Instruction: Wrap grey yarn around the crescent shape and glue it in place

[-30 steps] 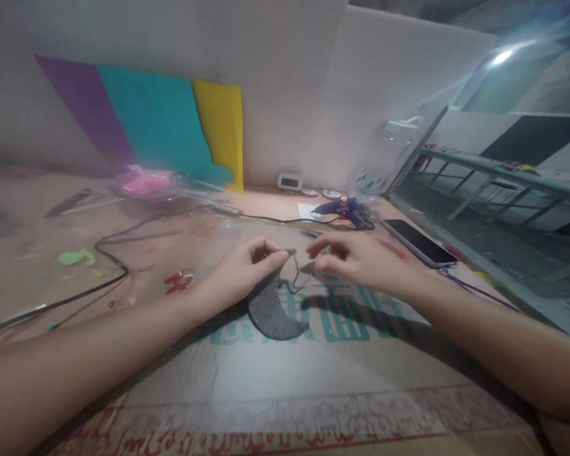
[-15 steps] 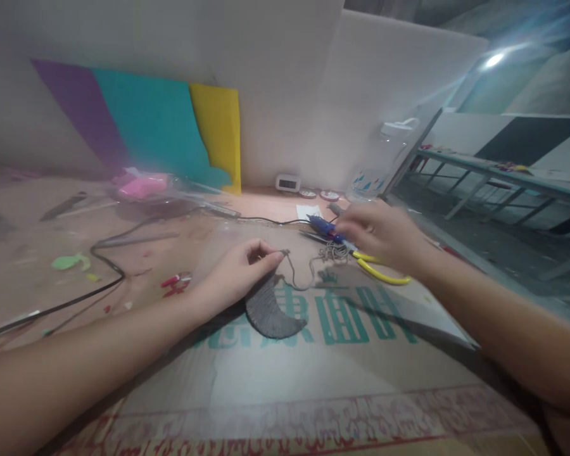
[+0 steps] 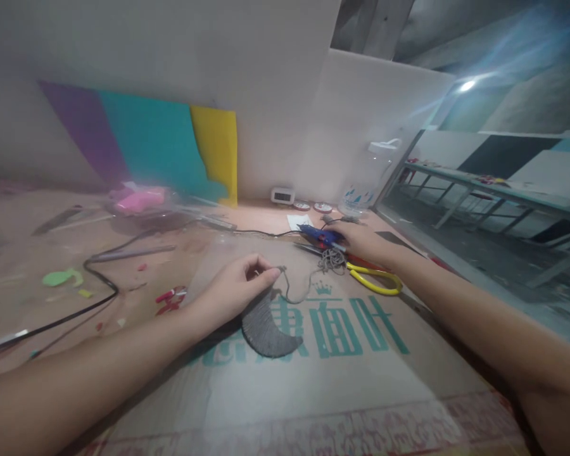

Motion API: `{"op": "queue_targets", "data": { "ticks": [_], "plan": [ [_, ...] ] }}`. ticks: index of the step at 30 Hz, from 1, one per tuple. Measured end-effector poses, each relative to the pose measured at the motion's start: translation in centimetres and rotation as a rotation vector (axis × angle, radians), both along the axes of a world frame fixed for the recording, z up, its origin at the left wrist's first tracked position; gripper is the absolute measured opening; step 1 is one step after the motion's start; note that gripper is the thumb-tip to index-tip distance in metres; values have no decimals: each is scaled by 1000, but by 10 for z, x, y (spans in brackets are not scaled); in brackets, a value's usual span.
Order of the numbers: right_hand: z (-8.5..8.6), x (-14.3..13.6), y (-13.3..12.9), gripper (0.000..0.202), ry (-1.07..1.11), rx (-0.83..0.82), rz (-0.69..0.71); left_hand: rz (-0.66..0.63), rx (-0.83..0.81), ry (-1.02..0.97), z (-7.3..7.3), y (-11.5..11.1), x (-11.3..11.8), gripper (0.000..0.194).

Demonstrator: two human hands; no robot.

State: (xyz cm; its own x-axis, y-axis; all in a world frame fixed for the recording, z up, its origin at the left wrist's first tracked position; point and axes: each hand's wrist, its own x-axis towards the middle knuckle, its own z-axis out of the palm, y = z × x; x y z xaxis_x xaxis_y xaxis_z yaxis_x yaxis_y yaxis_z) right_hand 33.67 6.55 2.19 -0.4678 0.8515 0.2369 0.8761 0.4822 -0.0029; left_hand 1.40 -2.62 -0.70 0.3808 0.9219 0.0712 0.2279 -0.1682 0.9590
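Note:
A grey crescent wrapped in cord (image 3: 270, 329) lies on the printed cardboard, its upper end pinched between the thumb and fingers of my left hand (image 3: 254, 278). From that end a loose grey cord (image 3: 294, 299) curves right to a small tangle (image 3: 332, 260). My right hand (image 3: 354, 239) is at a blue glue gun (image 3: 320, 235), its fingers around the back part and partly hidden. Yellow-handled scissors (image 3: 375, 280) lie just below my right hand, beside the tangle.
A white digital timer (image 3: 282, 196), a clear bottle (image 3: 361, 183) and a white paper piece (image 3: 299, 221) stand or lie at the back. Pink material in plastic (image 3: 140, 199), a black cable (image 3: 76, 311), green scraps (image 3: 61, 277) and red pieces (image 3: 171, 299) are on the left.
My right hand has come down onto the glue gun from just above it. My left hand keeps its pinch on the crescent. The camera view has shifted slightly.

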Motion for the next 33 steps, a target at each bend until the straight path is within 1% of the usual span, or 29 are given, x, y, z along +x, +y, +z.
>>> {"op": "queue_targets", "data": {
  "ticks": [1,3,5,7,9,11,13,15,20,23,26,28,30,33],
  "plan": [
    [-1,-4,-1,45,55,28,-33,-6,-15,-12,0,-1,1,33],
    [4,-11,-2,37,163,90,-160,-21,-36,-39,0,-1,1,32],
    [14,-18,-1,33,241,122,-283,-30,-35,-52,-2,0,1,32],
    [26,-26,4,35,289,99,-330,-28,-3,-41,-3,2,1,32],
    [38,-32,14,32,336,35,-289,-17,26,-20,-5,3,1,32],
    [44,-39,27,27,383,-49,-215,-11,31,-11,-5,4,1,31],
    [43,-44,39,23,410,-161,-154,-12,15,-22,-5,3,1,31],
    [37,-49,48,21,417,-233,-132,-22,3,-38,-4,2,1,31],
    [16,-73,64,20,445,-228,-154,-45,-23,-58,-2,1,2,32],
    [10,-94,74,25,487,-245,-104,-34,1,-43,-2,1,2,32],
    [11,-110,80,30,545,-263,-52,-34,18,-27,-2,1,2,31],
    [15,-114,81,32,595,-261,-34,-37,26,-12,-2,1,2,31],
    [19,-111,79,32,654,-262,-28,-34,39,2,-1,1,2,30],
    [23,-100,70,27,738,-274,-26,-39,36,-8,0,1,2,28]
  ]
}}
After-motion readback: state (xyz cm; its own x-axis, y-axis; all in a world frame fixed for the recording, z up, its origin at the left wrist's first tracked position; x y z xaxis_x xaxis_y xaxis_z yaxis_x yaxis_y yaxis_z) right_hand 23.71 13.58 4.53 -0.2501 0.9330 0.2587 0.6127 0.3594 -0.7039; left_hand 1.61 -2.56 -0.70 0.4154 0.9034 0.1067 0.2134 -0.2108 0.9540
